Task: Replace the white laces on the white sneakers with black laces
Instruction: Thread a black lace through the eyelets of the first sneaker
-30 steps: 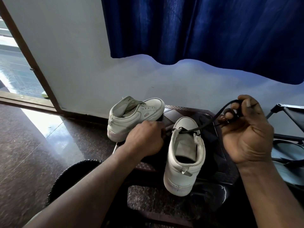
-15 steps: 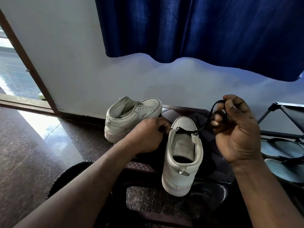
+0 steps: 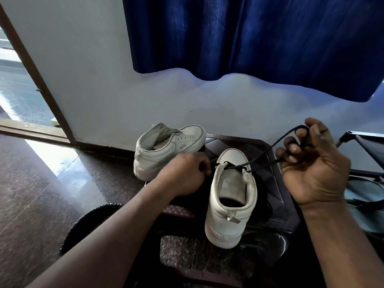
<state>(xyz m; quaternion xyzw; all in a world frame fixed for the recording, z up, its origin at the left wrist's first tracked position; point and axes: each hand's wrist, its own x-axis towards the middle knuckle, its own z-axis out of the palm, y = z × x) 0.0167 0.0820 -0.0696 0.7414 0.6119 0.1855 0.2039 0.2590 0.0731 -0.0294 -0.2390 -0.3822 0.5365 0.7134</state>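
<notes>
I count two white sneakers [image 3: 229,196] on the dark stool [image 3: 280,204] and one thin black lace [image 3: 261,157], taut across the nearer shoe. My right hand [image 3: 311,163] clutches it; my left hand [image 3: 185,173] pinches its other end.

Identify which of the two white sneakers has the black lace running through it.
The nearer sneaker, heel toward the camera, between both hands. The black lace crosses its front eyelets; the farther sneaker, behind the left hand, shows none.

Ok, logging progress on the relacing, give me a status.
Left hand closed at near sneaker's left eyelets. Right hand raised, pulling black lace taut. Far sneaker unlaced. Nothing in the way.
</notes>
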